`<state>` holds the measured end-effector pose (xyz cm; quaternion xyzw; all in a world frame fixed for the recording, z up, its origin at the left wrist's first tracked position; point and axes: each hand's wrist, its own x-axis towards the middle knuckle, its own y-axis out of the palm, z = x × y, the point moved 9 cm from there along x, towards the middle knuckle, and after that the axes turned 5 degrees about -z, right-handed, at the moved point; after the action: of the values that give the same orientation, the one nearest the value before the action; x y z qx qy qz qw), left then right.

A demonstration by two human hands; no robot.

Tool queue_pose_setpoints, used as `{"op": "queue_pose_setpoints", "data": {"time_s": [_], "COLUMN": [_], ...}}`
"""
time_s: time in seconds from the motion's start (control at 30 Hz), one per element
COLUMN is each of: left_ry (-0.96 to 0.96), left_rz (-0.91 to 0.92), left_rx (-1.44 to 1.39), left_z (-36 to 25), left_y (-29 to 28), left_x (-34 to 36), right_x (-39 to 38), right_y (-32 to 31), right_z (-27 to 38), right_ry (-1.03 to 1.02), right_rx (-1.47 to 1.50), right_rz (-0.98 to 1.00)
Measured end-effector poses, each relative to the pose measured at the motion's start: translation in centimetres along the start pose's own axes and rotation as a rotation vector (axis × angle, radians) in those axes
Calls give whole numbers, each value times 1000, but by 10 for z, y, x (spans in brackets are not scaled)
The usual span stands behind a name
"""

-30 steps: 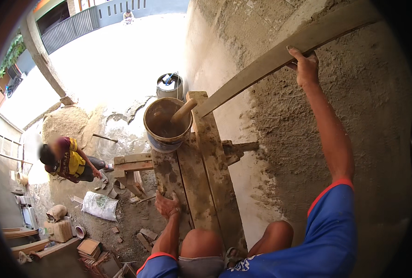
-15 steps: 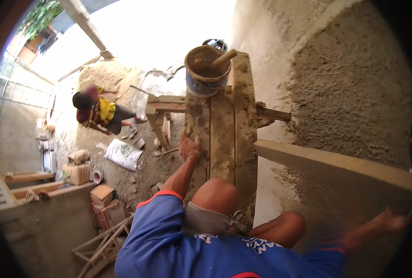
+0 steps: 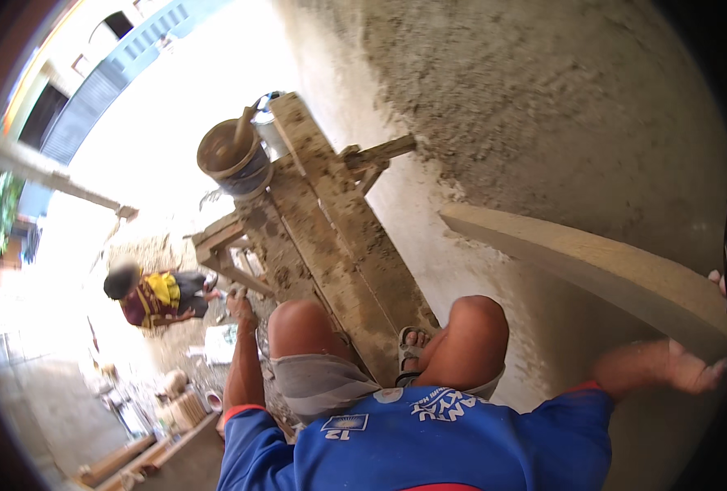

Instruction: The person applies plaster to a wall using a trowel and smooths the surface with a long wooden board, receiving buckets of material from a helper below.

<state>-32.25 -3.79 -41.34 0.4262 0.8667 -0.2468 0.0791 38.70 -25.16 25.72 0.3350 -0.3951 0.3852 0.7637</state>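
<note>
Board (image 3: pixel 576 258) at three o'clock, right hand (image 3: pixel 695 368) by its outer end, left hand (image 3: pixel 241 309) at eight beside planks (image 3: pixel 359 266); can't tell either grip! Wall plaster (image 3: pixel 658 123) smoother at two; one o'clock's rough patch (image 3: pixel 470 90) looks unfinished.

Long board (image 3: pixel 584 258) shifted from far right to near right along the wall (image 3: pixel 543 106), right hand (image 3: pixel 695 370) lowered too, apparently at the board's near end, grip unclear

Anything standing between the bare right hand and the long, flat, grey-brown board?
Nothing visible does. The bare right hand is right at the lower edge of the long, flat, grey-brown board, toward the picture's right rim.
</note>
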Motion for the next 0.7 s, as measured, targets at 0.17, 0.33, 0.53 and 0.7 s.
{"op": "queue_pose_setpoints", "data": {"time_s": [0.17,0.33,0.53,0.7], "left_ry": [344,757,895,475], "left_rz": [371,766,1630,2344], "left_rx": [-28,326,897,631], "left_z": [-209,-346,-306,-235], "left_y": [97,203,302,323], "left_x": [-69,-174,-451,-559], "right_x": [-29,-68,-93,-101], "right_y": [-15,-101,-152,-173], "right_z": [37,72,87,88], "right_ry": [38,-45,-71,-104], "right_rx": [253,-22,-164,-34], "right_rz": [114,-59,-212,-258]}}
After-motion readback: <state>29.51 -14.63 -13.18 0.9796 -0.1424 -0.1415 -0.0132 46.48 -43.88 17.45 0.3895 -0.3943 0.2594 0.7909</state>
